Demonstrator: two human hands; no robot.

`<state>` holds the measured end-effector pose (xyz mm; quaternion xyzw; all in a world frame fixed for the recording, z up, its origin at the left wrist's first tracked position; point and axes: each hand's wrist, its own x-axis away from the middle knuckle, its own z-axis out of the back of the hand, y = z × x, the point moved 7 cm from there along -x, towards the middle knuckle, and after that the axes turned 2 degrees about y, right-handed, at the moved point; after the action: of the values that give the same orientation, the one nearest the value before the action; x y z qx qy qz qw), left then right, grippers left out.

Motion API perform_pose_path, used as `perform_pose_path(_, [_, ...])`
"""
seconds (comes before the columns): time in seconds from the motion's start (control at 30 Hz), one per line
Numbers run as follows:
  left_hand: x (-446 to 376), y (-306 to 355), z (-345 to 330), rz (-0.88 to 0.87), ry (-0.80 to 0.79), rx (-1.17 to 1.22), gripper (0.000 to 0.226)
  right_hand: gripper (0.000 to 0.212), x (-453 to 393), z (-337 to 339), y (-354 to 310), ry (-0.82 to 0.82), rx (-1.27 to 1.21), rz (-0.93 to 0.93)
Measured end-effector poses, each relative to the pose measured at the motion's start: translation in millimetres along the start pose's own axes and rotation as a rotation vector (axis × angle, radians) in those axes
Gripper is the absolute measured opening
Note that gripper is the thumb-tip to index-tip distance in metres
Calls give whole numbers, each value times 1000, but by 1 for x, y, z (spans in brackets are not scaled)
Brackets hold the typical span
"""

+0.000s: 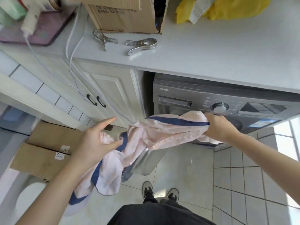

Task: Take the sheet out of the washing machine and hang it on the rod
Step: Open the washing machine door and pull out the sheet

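Holding the pink sheet [155, 135] clear of the washing machine [227, 101], stretched between both hands. Right hand [217, 127] fisted round a bunched edge, just below the dial [219, 109]. Left hand [95, 138] gripping the other end with thumb and curled fingers, index finger pointing out; loose folds hanging beneath. Removal step apparently finished; hanging next, which calls for finding the rod, not in view, and spreading the cloth.

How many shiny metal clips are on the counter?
2. One metal clip lies on the counter just in front of the cardboard box; the other clip lies to its right. More may be hidden behind the box.
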<state>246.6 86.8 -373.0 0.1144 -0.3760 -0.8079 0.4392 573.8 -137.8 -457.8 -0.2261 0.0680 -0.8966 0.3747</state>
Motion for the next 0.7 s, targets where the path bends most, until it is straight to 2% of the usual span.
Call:
perform_pose_path(0.13, [2,31,-29,-140,-124,-21,100,41,26,32,-67,180,-79,211])
perform_pose_path(0.2, [4,54,-43,-203,-154,-63,118,38,42,49,-104,244,-125,300])
perform_pose_path(0.27, [5,77,-54,-262,-132,-52,130,36,57,56,-137,271,-185,392])
perform_pose_path(0.33, [5,95,-62,-298,-120,24,133,39,70,55,-166,263,-246,496])
perform_pose_path(0.4, [7,106,-65,-338,-103,34,116,41,80,52,-183,251,-325,551])
perform_pose_path(0.5, [5,103,-51,-395,88,-71,65,49,89,58,-175,276,-477,529])
perform_pose_path(0.53, [4,95,-48,-359,104,-48,58,56,91,57,-167,257,-507,527])
perform_pose_path(0.6, [3,80,-45,-281,46,110,60,73,90,43,-146,135,-544,517])
perform_pose_path(0.7, [7,83,-37,-276,9,306,58,110,66,-1,-115,-61,-430,442])
